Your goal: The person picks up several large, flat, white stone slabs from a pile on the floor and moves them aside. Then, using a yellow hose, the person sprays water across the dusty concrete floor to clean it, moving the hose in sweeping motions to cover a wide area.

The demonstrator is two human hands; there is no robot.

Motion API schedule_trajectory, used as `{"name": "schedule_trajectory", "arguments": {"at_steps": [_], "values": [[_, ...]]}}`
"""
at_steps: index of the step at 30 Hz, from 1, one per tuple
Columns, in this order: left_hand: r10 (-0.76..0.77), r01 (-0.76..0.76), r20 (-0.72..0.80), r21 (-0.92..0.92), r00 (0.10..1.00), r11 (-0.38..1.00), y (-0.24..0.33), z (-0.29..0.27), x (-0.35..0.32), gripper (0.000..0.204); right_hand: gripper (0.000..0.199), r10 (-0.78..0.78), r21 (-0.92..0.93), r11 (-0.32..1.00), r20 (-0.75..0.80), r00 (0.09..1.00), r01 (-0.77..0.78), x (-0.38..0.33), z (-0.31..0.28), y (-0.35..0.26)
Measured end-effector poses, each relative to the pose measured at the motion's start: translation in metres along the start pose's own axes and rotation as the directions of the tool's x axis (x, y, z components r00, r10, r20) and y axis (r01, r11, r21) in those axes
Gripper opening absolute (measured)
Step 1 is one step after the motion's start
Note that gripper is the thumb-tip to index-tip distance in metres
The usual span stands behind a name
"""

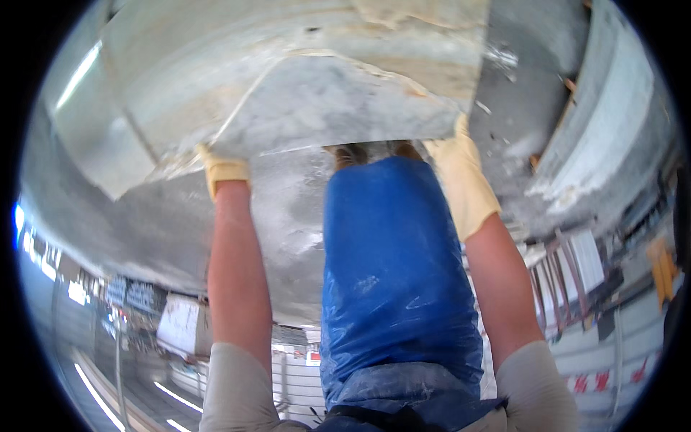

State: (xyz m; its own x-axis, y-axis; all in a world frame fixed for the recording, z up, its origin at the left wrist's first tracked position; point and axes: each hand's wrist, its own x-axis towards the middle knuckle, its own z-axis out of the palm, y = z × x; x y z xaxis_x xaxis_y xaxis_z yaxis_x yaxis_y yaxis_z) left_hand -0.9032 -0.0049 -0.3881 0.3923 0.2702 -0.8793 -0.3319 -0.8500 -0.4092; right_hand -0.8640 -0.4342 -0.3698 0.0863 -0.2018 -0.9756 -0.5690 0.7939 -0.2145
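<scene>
A wide, thin, pale grey sheet with ragged, whitish edges lies in front of me, its near edge just beyond my boots. My left hand, in a cream rubber glove, grips that sheet near its left corner. At the right corner, my right hand, gloved the same way, has its fingers closed around the edge. Under and beyond the sheet spreads a larger pale greenish slab with brownish streaks. A long blue apron hangs down in front of my legs. Both sets of fingertips are partly hidden, and the picture is slightly blurred.
Another pale slab with a rough edge lies on the right. The grey floor looks wet, with small scraps at the right. A white box-like object stands lower left, and a rack with slats lower right.
</scene>
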Motion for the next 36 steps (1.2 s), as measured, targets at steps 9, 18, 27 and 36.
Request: {"name": "schedule_trajectory", "arguments": {"at_steps": [9,18,27,36], "values": [[0.372,-0.359,-0.005,0.25,0.928,0.899,-0.015,0.033,-0.134,0.056,0.061,0.199,-0.474,0.855,-0.071,0.977,-0.209,-0.051,-0.045,-0.039],[0.194,-0.222,-0.284,-0.931,0.939,-0.289,0.005,-0.079,-0.322,0.05,0.031,0.022,-0.874,0.46,0.186,0.982,0.155,-0.188,-0.119,-0.078],[0.247,-0.196,-0.307,-0.901,0.919,-0.388,-0.056,-0.104,-0.396,0.053,0.028,-0.229,-0.803,0.341,0.434,0.871,0.489,-0.303,-0.156,-0.115],[0.13,-0.563,-0.578,-0.681,0.806,0.468,-0.159,-0.012,-0.44,0.034,0.045,-0.641,-0.801,0.233,0.3,0.707,0.552,-0.387,-0.335,-0.041]]}}
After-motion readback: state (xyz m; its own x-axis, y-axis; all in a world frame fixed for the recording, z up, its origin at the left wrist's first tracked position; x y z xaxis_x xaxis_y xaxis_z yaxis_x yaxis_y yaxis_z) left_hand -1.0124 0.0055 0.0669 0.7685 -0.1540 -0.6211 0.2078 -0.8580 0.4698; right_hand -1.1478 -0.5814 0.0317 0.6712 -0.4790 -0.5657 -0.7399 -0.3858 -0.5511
